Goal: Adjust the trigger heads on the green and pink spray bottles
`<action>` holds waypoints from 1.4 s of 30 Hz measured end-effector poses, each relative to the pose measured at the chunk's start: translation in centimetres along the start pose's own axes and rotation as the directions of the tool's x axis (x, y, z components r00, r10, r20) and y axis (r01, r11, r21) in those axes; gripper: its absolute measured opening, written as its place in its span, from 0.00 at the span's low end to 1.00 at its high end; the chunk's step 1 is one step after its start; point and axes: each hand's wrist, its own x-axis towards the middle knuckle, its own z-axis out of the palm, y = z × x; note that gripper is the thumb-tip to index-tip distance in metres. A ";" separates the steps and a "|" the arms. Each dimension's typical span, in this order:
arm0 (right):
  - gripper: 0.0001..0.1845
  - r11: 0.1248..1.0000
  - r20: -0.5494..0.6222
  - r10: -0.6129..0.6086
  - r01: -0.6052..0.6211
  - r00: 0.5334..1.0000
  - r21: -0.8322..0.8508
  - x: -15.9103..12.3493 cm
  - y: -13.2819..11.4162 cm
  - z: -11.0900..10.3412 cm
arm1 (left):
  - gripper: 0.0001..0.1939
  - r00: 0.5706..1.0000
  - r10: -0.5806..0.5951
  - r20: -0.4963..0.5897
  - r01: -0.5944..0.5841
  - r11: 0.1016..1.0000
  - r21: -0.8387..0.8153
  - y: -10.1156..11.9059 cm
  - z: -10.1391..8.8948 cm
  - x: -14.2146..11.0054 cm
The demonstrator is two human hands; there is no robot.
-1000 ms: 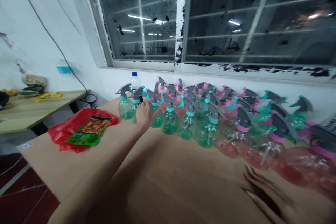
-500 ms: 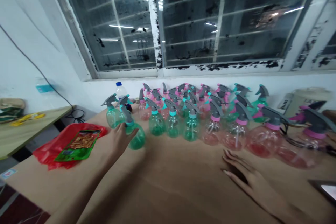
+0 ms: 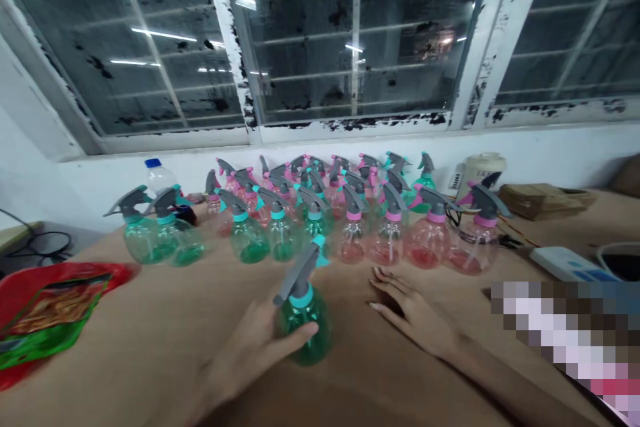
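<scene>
My left hand (image 3: 265, 340) is wrapped round a green spray bottle (image 3: 313, 327) with a grey trigger head and turquoise collar, at the near middle of the table. My right hand (image 3: 410, 310) rests on the tabletop with its fingers stretched out and holds nothing. Just beyond its fingertips stand pink spray bottles (image 3: 387, 243) with pink collars. Further left in the same front row are green spray bottles (image 3: 250, 240), and two more green ones (image 3: 145, 240) stand apart at the left. Several other bottles crowd behind, partly hidden.
A red plastic bag (image 3: 113, 273) with a green snack packet (image 3: 55, 320) lies at left. A blue-capped bottle (image 3: 160, 177) stands by the wall. At right are a beige cup (image 3: 483, 170), brown stacked material (image 3: 543, 200) and a white device (image 3: 570, 263). A pixelated patch hides the lower right.
My left hand has brought the green spray bottle from the left end of the group to the near middle. My right hand stays flat on the table. The view has turned right.
</scene>
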 end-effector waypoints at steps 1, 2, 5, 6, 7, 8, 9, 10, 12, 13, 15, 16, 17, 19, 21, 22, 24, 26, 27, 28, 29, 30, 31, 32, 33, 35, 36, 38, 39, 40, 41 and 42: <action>0.27 1.000 0.007 -0.001 0.001 1.000 -0.004 0.0 0.0 0.0 | 0.22 0.998 0.006 0.054 -0.005 1.000 -0.021 1.0 0.6 0.5; 0.27 1.000 0.015 0.000 0.001 1.000 -0.009 0.1 -0.1 -0.1 | 0.23 0.995 0.001 0.101 0.003 0.999 -0.039 1.9 1.1 1.0; 0.28 1.000 0.034 0.007 -0.006 0.999 -0.018 0.2 -0.4 -0.4 | 0.21 0.980 -0.005 0.198 0.023 0.996 -0.087 3.4 1.9 2.1; 0.28 1.000 0.040 0.010 -0.009 0.999 -0.020 0.2 -0.5 -0.5 | 0.20 0.974 0.002 0.226 0.022 0.994 -0.105 3.6 1.9 2.3; 0.28 1.000 0.046 0.012 -0.011 0.999 -0.020 0.3 -0.6 -0.7 | 0.20 0.969 0.012 0.249 0.019 0.992 -0.123 3.8 1.8 2.4; 0.28 1.000 0.051 0.013 -0.012 0.999 -0.019 0.3 -0.7 -0.8 | 0.20 0.964 0.025 0.266 0.013 0.990 -0.141 3.8 1.6 2.6; 0.28 1.000 0.056 0.014 -0.013 0.998 -0.017 0.3 -0.7 -0.9 | 0.23 0.959 0.036 0.280 0.009 0.987 -0.158 3.8 1.4 2.8; 0.28 1.000 0.059 0.016 -0.015 0.998 -0.015 0.4 -0.8 -0.9 | 0.26 0.958 0.043 0.285 0.009 0.984 -0.178 3.9 1.2 2.9; 0.29 1.000 0.064 0.021 -0.020 0.998 -0.011 0.4 -0.8 -1.0 | 0.34 0.958 0.059 0.280 0.006 0.974 -0.225 4.0 0.7 3.4; 0.29 1.000 0.066 0.023 -0.022 0.998 -0.010 0.4 -0.8 -1.0 | 0.38 0.958 0.076 0.275 -0.003 0.966 -0.258 4.1 0.6 3.8; 0.28 1.000 0.070 0.025 -0.025 0.997 -0.010 0.4 -0.8 -1.0 | 0.43 0.959 0.126 0.255 -0.038 0.945 -0.324 4.4 0.5 4.5; 0.28 1.000 0.071 0.026 -0.025 0.997 -0.011 0.4 -0.9 -1.0 | 0.45 0.958 0.155 0.241 -0.064 0.936 -0.346 4.5 0.6 4.8; 0.28 1.000 0.071 0.026 -0.025 0.997 -0.012 0.4 -0.9 -1.0 | 0.46 0.956 0.183 0.228 -0.092 0.929 -0.359 4.7 0.7 5.2; 0.28 1.000 0.069 0.025 -0.024 0.997 -0.016 0.4 -1.0 -1.1 | 0.47 0.954 0.229 0.194 -0.149 0.921 -0.359 5.0 1.1 5.8; 0.27 1.000 0.067 0.024 -0.022 0.997 -0.019 0.5 -1.1 -1.2 | 0.44 0.953 0.256 0.161 -0.191 0.923 -0.334 5.2 1.7 6.3; 0.27 1.000 0.066 0.023 -0.022 0.998 -0.020 0.5 -1.1 -1.3 | 0.40 0.951 0.269 0.152 -0.210 0.924 -0.320 5.3 1.9 6.5; 0.27 1.000 0.064 0.024 -0.023 0.998 -0.022 0.5 -1.1 -1.4 | 0.31 0.948 0.289 0.137 -0.240 0.925 -0.293 5.4 2.5 6.8; 0.26 0.999 0.061 0.026 -0.025 0.998 -0.021 0.5 -1.1 -1.4 | 0.26 0.951 0.286 0.114 -0.246 0.929 -0.277 5.5 2.8 7.0; 0.26 0.999 0.058 0.027 -0.026 0.998 -0.019 0.5 -1.1 -1.4 | 0.25 0.957 0.272 0.102 -0.236 0.933 -0.273 5.6 3.0 7.1; 0.26 0.999 0.055 0.030 -0.030 0.998 -0.014 0.4 -1.1 -1.3 | 0.25 0.963 0.254 0.093 -0.221 0.937 -0.269 5.6 3.1 7.1; 0.26 0.999 0.048 0.033 -0.032 0.998 -0.009 0.4 -1.1 -1.2 | 0.25 0.968 0.235 0.092 -0.204 0.943 -0.263 5.7 3.1 7.2; 0.26 0.999 0.042 0.033 -0.033 0.999 -0.004 0.3 -1.0 -1.2 | 0.24 0.970 0.223 0.097 -0.192 0.947 -0.258 5.7 3.1 7.2; 0.26 0.999 0.037 0.032 -0.032 0.999 -0.001 0.3 -1.0 -1.1 | 0.25 0.970 0.221 0.102 -0.190 0.949 -0.253 5.8 3.0 7.2; 0.26 0.999 0.032 0.032 -0.032 0.999 0.000 0.2 -0.9 -1.0 | 0.24 0.968 0.229 0.100 -0.199 0.948 -0.249 5.8 2.9 7.2; 0.25 0.999 0.028 0.033 -0.033 0.999 0.000 0.2 -0.9 -1.0 | 0.24 0.964 0.246 0.097 -0.216 0.945 -0.247 5.9 2.8 7.2; 0.25 0.999 0.030 0.038 -0.038 0.999 -0.007 0.1 -0.8 -0.9 | 0.25 0.953 0.288 0.093 -0.258 0.934 -0.249 5.9 2.7 7.2; 0.25 0.999 0.033 0.042 -0.042 0.999 -0.012 0.1 -0.8 -0.9 | 0.25 0.948 0.303 0.097 -0.272 0.929 -0.250 6.0 2.6 7.3; 0.25 0.999 0.037 0.044 -0.043 0.998 -0.018 0.1 -0.8 -1.0 | 0.24 0.945 0.309 0.107 -0.275 0.928 -0.253 6.0 2.6 7.3; 0.24 0.999 0.039 0.040 -0.039 0.998 -0.016 0.0 -0.8 -1.0 | 0.23 0.946 0.304 0.111 -0.268 0.928 -0.259 6.0 2.6 7.3; 0.24 0.999 0.038 0.035 -0.035 0.999 -0.010 0.0 -0.8 -1.0 | 0.23 0.947 0.299 0.116 -0.259 0.928 -0.269 6.0 2.7 7.3; 0.23 1.000 0.033 0.030 -0.030 0.999 -0.001 0.0 -0.7 -1.0 | 0.22 0.948 0.294 0.123 -0.251 0.927 -0.279 6.0 2.7 7.3; 0.23 1.000 0.028 0.024 -0.024 0.999 0.010 0.0 -0.7 -1.0 | 0.22 0.949 0.290 0.126 -0.245 0.926 -0.287 6.0 2.8 7.2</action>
